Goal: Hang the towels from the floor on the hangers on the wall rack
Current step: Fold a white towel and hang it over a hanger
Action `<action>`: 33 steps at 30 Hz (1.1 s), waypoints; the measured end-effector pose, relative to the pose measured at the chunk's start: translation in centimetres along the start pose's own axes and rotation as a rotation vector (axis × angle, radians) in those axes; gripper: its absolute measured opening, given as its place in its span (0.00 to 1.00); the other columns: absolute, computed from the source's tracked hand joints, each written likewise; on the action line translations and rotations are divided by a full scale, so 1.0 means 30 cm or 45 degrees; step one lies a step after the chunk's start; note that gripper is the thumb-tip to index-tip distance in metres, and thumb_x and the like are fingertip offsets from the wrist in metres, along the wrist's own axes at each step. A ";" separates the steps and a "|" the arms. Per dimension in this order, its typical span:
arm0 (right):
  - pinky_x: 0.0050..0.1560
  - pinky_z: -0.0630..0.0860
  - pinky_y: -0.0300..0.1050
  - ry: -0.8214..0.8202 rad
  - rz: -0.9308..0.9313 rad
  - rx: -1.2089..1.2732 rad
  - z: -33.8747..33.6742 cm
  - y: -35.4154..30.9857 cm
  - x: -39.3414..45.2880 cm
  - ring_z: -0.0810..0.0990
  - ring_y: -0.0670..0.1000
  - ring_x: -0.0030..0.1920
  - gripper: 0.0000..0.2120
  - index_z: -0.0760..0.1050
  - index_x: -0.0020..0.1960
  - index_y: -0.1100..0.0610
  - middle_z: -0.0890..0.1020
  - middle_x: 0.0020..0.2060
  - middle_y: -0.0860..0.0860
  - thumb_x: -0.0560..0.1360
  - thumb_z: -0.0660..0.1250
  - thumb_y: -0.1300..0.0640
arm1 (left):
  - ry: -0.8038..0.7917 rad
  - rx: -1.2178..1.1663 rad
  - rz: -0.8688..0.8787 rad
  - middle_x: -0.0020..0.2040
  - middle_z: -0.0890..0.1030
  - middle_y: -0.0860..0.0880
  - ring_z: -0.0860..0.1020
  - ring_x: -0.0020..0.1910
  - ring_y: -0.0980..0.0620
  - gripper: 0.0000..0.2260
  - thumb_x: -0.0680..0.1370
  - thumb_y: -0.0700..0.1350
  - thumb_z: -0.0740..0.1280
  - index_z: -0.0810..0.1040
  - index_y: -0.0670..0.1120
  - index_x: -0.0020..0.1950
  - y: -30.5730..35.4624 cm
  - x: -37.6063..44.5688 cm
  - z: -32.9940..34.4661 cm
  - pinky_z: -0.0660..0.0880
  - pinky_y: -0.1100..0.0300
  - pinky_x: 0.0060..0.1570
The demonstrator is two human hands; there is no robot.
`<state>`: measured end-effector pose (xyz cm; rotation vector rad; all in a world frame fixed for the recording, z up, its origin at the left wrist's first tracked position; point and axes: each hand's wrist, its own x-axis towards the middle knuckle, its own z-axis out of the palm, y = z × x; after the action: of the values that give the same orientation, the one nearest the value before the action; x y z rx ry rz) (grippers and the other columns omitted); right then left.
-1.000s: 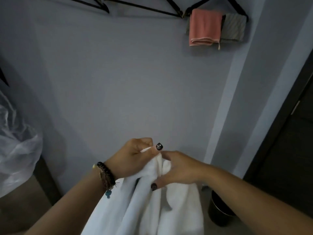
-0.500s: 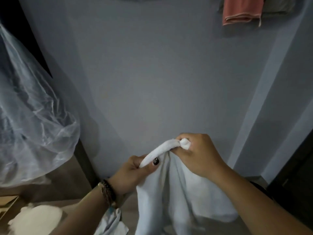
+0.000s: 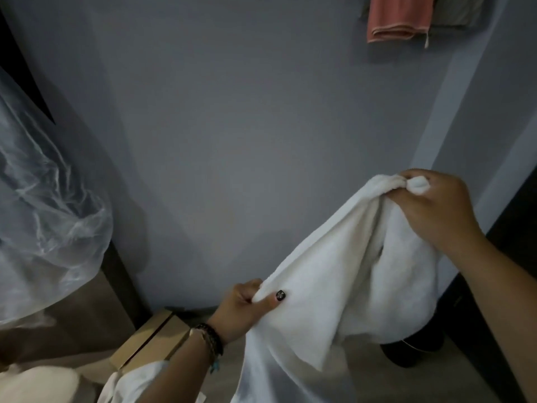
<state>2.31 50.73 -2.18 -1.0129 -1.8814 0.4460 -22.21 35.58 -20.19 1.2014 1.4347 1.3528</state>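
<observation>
Towel (image 3: pixel 334 274), white and bulky, stretches between both hands in front of the wall (image 3: pixel 247 126). Right hand (image 3: pixel 433 210) is raised, fingers (image 3: pixel 406 194) clenched round a bunched corner that pokes out past the knuckles. Left hand (image 3: pixel 247 303) sits lower, thumb and fingers pinching the same top edge, so the edge slopes up to the right and the rest sags towards the floor (image 3: pixel 363 382).

Hangers are out of view; only a pink towel (image 3: pixel 396 20) and a grey one (image 3: pixel 453 10) show, already hung at the top right.

Risks, as I judge them: the left pinch holds little cloth, and a further pull apart could strip the edge free and drop that side. The hanging bulk trails near a dark bin (image 3: pixel 412 353) and a box (image 3: pixel 151 341), where it could snag or drag. Lifted while still bunched, the towel would likely hang lopsided and slide off a hanger.
</observation>
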 end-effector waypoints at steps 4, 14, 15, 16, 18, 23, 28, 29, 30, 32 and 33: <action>0.37 0.70 0.35 0.087 0.057 -0.052 0.007 0.070 0.010 0.78 0.49 0.39 0.02 0.79 0.43 0.51 0.79 0.34 0.41 0.74 0.70 0.54 | -0.059 0.119 0.026 0.37 0.74 0.50 0.75 0.36 0.51 0.22 0.68 0.59 0.76 0.78 0.40 0.30 0.007 0.062 -0.034 0.69 0.56 0.37; 0.45 0.70 0.33 -0.720 0.177 -0.261 0.254 0.172 -0.013 0.80 0.47 0.49 0.13 0.82 0.47 0.50 0.83 0.45 0.45 0.64 0.80 0.52 | 0.181 0.195 0.382 0.29 0.73 0.58 0.69 0.28 0.60 0.22 0.76 0.54 0.67 0.69 0.48 0.24 0.157 0.222 -0.121 0.66 0.66 0.30; 0.48 0.69 0.31 -0.782 0.202 -0.197 0.293 0.173 -0.020 0.78 0.44 0.53 0.20 0.81 0.53 0.47 0.81 0.50 0.42 0.62 0.80 0.49 | 0.141 0.244 0.409 0.28 0.69 0.58 0.66 0.26 0.60 0.23 0.76 0.53 0.67 0.65 0.49 0.23 0.177 0.247 -0.130 0.64 0.67 0.29; 0.48 0.68 0.28 -0.841 0.220 -0.133 0.336 0.170 -0.022 0.76 0.41 0.55 0.27 0.78 0.58 0.43 0.79 0.53 0.40 0.60 0.81 0.46 | 0.102 0.305 0.425 0.27 0.67 0.57 0.64 0.26 0.60 0.24 0.76 0.54 0.67 0.62 0.50 0.24 0.193 0.275 -0.140 0.62 0.67 0.29; 0.51 0.66 0.25 -0.956 0.216 0.004 0.428 0.165 -0.017 0.73 0.39 0.59 0.37 0.72 0.63 0.38 0.76 0.58 0.38 0.56 0.80 0.40 | 0.006 0.436 0.455 0.28 0.63 0.56 0.62 0.26 0.57 0.25 0.77 0.54 0.66 0.59 0.50 0.25 0.217 0.331 -0.160 0.60 0.64 0.29; 0.61 0.68 0.30 -1.175 0.110 0.390 0.656 0.140 0.032 0.70 0.32 0.63 0.38 0.68 0.63 0.29 0.74 0.61 0.29 0.56 0.78 0.35 | -0.168 0.611 0.472 0.28 0.63 0.48 0.62 0.25 0.54 0.27 0.78 0.57 0.62 0.63 0.40 0.26 0.245 0.452 -0.200 0.61 0.63 0.28; 0.48 0.78 0.43 -1.265 0.009 0.664 0.786 0.156 0.161 0.81 0.43 0.45 0.14 0.79 0.47 0.48 0.83 0.43 0.43 0.65 0.76 0.44 | -0.286 0.735 0.446 0.30 0.69 0.43 0.68 0.27 0.49 0.35 0.76 0.66 0.58 0.74 0.34 0.31 0.286 0.548 -0.301 0.64 0.59 0.29; 0.41 0.75 0.38 -1.259 -0.020 0.692 0.804 0.165 0.189 0.79 0.42 0.38 0.10 0.78 0.41 0.48 0.81 0.36 0.42 0.67 0.76 0.46 | -0.306 0.753 0.455 0.30 0.70 0.43 0.69 0.28 0.48 0.33 0.76 0.65 0.59 0.77 0.35 0.32 0.288 0.569 -0.318 0.66 0.58 0.29; 0.36 0.70 0.34 -1.223 -0.041 0.692 0.822 0.177 0.215 0.75 0.40 0.33 0.09 0.77 0.37 0.47 0.78 0.32 0.42 0.68 0.76 0.47 | -0.310 0.773 0.452 0.31 0.72 0.43 0.71 0.28 0.47 0.31 0.75 0.64 0.61 0.79 0.35 0.34 0.288 0.588 -0.330 0.67 0.56 0.28; 0.33 0.65 0.32 -1.080 -0.061 0.672 0.851 0.205 0.263 0.71 0.40 0.30 0.11 0.76 0.35 0.50 0.75 0.29 0.43 0.70 0.74 0.47 | -0.233 0.814 0.413 0.33 0.74 0.41 0.72 0.29 0.43 0.26 0.72 0.62 0.68 0.82 0.37 0.37 0.271 0.620 -0.350 0.69 0.49 0.28; 0.32 0.65 0.33 -0.998 -0.070 0.685 0.861 0.217 0.286 0.70 0.40 0.30 0.13 0.75 0.34 0.51 0.74 0.28 0.45 0.71 0.74 0.47 | -0.160 0.844 0.396 0.33 0.74 0.40 0.72 0.29 0.43 0.23 0.71 0.60 0.71 0.82 0.38 0.38 0.252 0.634 -0.358 0.69 0.47 0.28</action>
<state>-18.78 64.08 -14.84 -0.4340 -2.2463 1.3794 -35.98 51.49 -10.66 1.9637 1.7160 0.9842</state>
